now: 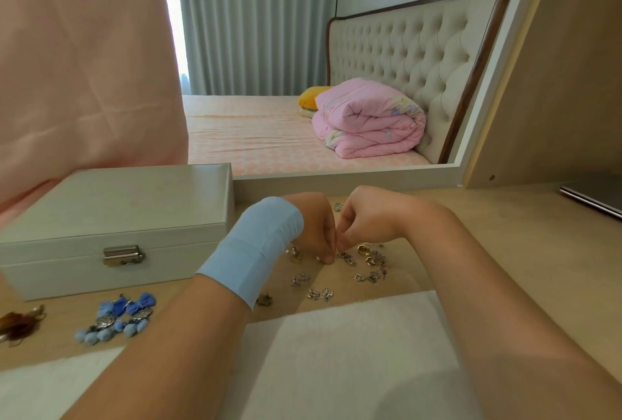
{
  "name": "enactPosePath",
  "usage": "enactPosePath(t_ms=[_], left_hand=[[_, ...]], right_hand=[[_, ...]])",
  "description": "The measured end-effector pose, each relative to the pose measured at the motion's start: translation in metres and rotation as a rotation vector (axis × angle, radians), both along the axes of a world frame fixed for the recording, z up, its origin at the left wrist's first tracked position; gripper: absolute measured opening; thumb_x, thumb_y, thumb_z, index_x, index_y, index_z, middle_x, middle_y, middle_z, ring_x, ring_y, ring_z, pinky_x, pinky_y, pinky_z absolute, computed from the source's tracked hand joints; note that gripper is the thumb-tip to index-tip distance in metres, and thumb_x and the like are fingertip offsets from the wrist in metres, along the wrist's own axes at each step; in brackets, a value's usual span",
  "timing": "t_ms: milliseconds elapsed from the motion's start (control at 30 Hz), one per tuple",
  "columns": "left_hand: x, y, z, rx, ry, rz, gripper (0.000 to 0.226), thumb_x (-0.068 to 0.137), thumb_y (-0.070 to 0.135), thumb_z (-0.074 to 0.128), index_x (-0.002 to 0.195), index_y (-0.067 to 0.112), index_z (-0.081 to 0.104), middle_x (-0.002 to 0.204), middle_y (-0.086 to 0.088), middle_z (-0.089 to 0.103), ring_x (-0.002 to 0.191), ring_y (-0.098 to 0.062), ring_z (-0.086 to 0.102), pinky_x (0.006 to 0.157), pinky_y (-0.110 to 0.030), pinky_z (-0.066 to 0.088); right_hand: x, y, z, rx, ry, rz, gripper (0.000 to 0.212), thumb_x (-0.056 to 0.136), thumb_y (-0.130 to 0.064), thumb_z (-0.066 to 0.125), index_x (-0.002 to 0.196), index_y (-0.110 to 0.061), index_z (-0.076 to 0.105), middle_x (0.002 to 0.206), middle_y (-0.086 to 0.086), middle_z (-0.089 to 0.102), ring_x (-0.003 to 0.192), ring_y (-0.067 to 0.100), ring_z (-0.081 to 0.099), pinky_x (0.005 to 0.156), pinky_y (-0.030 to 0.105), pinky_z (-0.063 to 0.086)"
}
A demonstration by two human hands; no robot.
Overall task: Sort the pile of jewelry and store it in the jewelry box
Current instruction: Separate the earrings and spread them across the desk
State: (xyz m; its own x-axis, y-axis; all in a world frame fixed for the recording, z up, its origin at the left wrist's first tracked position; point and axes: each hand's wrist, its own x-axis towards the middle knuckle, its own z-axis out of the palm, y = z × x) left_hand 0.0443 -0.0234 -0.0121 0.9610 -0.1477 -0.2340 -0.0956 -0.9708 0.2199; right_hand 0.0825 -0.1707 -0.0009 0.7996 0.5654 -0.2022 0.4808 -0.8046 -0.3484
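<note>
Head view: left hand (318, 231) and right hand (365, 221) were held over the jewelry (368, 261) scattered on the desk (505, 251), fingers curled, tips met. Whether a piece was pinched could not be told. The box (114, 214) was seen closed, left of the hands, with blue earrings (123, 315) laid before it.

Soft daylight glows between the curtains (235, 15); wide-angle edges bend, near forearms slightly blurred.
</note>
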Motion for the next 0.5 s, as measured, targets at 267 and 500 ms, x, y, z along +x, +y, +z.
enactPosePath(t_ms=[267,500], left_hand=[[0.0,0.026,0.029,-0.061,-0.169,0.077,0.009,0.079,0.032,0.08,0.077,0.028,0.072,0.079,0.01,0.072,0.081,-0.011,0.067,0.083,-0.031,0.055],[0.001,0.037,0.021,-0.051,-0.193,0.137,0.007,0.08,0.027,0.079,0.084,0.028,0.073,0.072,0.012,0.068,0.071,-0.006,0.064,0.081,-0.029,0.056]], right_hand=[[-0.005,0.01,-0.008,-0.047,-0.038,0.004,0.008,0.082,-0.027,0.082,0.089,-0.023,0.08,0.078,-0.009,0.07,0.07,0.007,0.062,0.059,0.023,0.046],[0.003,0.006,-0.009,0.305,-0.047,-0.058,0.011,0.083,-0.017,0.069,0.075,-0.016,0.077,0.075,-0.002,0.076,0.047,0.012,0.06,0.058,0.027,0.052]])
